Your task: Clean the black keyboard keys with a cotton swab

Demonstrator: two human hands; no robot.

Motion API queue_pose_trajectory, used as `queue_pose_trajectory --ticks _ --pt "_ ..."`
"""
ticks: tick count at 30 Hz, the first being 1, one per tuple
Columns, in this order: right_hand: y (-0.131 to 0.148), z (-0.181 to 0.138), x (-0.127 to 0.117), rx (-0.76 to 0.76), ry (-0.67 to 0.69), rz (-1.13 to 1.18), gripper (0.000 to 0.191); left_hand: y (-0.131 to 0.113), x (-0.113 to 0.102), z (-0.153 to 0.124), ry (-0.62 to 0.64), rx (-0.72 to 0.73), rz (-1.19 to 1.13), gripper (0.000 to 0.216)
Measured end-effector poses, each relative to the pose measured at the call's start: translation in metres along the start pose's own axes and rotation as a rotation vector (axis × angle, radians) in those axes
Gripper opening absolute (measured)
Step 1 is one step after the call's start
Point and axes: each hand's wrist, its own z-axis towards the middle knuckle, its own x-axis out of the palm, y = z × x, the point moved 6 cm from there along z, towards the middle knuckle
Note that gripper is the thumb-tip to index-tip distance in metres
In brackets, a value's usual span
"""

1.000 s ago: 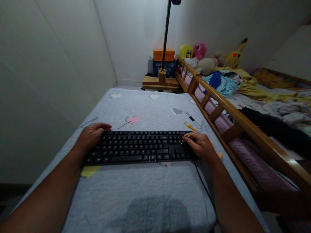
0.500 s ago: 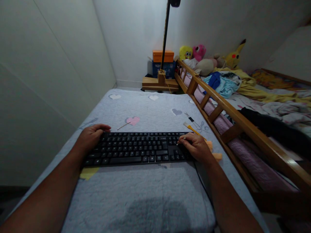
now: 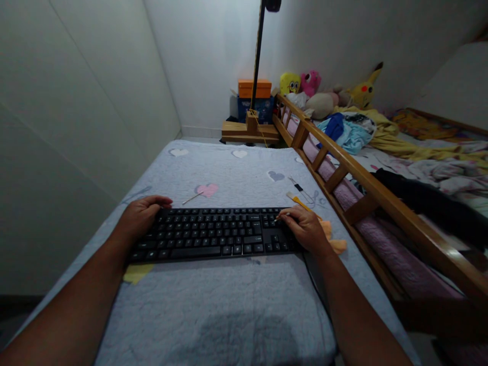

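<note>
A black keyboard (image 3: pixel 213 235) lies across a pale blue quilted bed cover (image 3: pixel 229 168). My left hand (image 3: pixel 139 217) grips the keyboard's left end, fingers curled over its far edge. My right hand (image 3: pixel 305 229) rests on the number pad at the right end and pinches a thin white stick, probably a cotton swab (image 3: pixel 282 215), with its tip against the keys. A second thin swab (image 3: pixel 191 197) lies on the cover just beyond the keyboard, next to a pink heart print.
A yellow-handled tool (image 3: pixel 297 200) and a small dark tool (image 3: pixel 301 189) lie right of the keyboard, with an orange cloth (image 3: pixel 335 244) under my right wrist. A wooden bed rail (image 3: pixel 343 162) runs along the right. Plush toys (image 3: pixel 305 84), boxes (image 3: pixel 254 89) and a pole stand (image 3: pixel 259 61) are at the back.
My right hand has slid a little to the left along the number pad with the swab. My left hand has stayed on the keyboard's left end.
</note>
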Motion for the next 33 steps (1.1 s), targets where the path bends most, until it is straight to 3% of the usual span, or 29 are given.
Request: queue_pose_trajectory --ticks 15,33 --pt "-0.004 0.000 -0.012 0.024 -0.033 0.041 0.019 -0.005 -0.001 -0.004 0.000 -0.028 -0.012 0.041" --pt "0.001 0.003 0.000 0.009 -0.044 0.036 0.018 -0.007 -0.002 -0.004 -0.001 -0.019 0.008 0.039"
